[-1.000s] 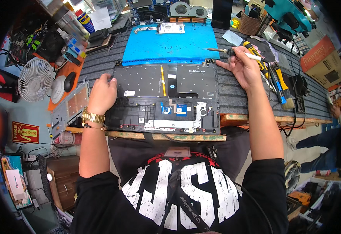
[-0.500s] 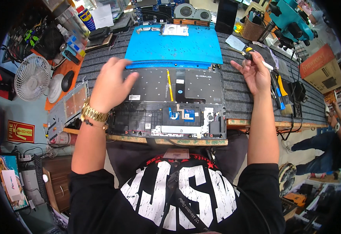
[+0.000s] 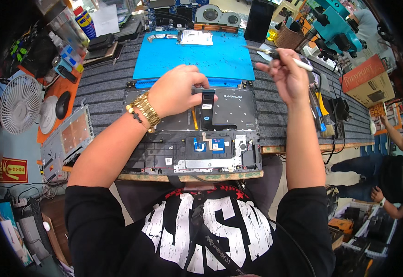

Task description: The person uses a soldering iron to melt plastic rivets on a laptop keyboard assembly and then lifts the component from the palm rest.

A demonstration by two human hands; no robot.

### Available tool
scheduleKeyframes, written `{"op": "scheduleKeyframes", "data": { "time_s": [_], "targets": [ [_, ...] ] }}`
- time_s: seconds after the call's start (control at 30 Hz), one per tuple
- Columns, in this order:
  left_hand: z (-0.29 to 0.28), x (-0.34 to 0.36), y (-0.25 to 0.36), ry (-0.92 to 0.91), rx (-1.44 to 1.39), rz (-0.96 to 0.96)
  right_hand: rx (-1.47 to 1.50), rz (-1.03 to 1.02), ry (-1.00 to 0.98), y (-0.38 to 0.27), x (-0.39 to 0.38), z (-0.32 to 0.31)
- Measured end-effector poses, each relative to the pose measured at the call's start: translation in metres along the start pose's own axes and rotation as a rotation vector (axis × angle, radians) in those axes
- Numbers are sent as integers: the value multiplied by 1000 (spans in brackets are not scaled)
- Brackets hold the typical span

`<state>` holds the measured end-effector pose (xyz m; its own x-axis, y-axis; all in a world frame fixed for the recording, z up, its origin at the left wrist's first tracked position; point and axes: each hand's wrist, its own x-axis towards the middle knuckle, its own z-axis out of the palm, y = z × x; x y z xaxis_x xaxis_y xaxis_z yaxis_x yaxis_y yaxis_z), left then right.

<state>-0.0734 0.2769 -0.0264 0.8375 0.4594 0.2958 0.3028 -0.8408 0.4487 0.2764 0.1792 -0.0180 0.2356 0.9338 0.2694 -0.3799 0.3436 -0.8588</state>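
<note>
A laptop's palm-rest cover lies inside up before me, with a black keyboard back [image 3: 231, 111] and a touchpad board [image 3: 218, 145]. My left hand [image 3: 176, 90] reaches over its far half. The thumb passes behind a raised black flat cable [image 3: 208, 99], and its tip shows at the cable's right side; the index finger curls near the cable's upper end. A yellow strip [image 3: 194, 119] lies left of the cable. My right hand [image 3: 288, 76] is raised at the right, its fingers closed round a slim tool [image 3: 303, 64] with a white handle and a dark pointed end; its exact kind is unclear.
Beyond the cover lies a blue panel [image 3: 192, 60] with small dark specks. Behind it are a circuit board [image 3: 171, 16] and a twin-fan cooler [image 3: 217, 16]. A white fan [image 3: 19, 98] stands left. Hand tools [image 3: 321, 108] and a teal microscope [image 3: 337, 27] are right.
My left hand has moved right and onto the black flat cable, whose end is now lifted. My right hand has shifted slightly left, turning the tool's pointed end leftward. The view has shifted slightly.
</note>
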Motion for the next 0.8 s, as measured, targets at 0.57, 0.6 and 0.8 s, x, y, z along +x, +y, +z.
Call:
{"op": "scheduleKeyframes", "data": {
  "time_s": [0.57,0.6,0.8],
  "targets": [
    [-1,-26,39,-136,129,97,-125,120,60,34,-39,13],
    [-1,-26,39,-128,133,105,-149,121,76,34,-43,16],
    [2,-29,43,-114,155,78,-314,102,111,36,-53,30]
  ]
}}
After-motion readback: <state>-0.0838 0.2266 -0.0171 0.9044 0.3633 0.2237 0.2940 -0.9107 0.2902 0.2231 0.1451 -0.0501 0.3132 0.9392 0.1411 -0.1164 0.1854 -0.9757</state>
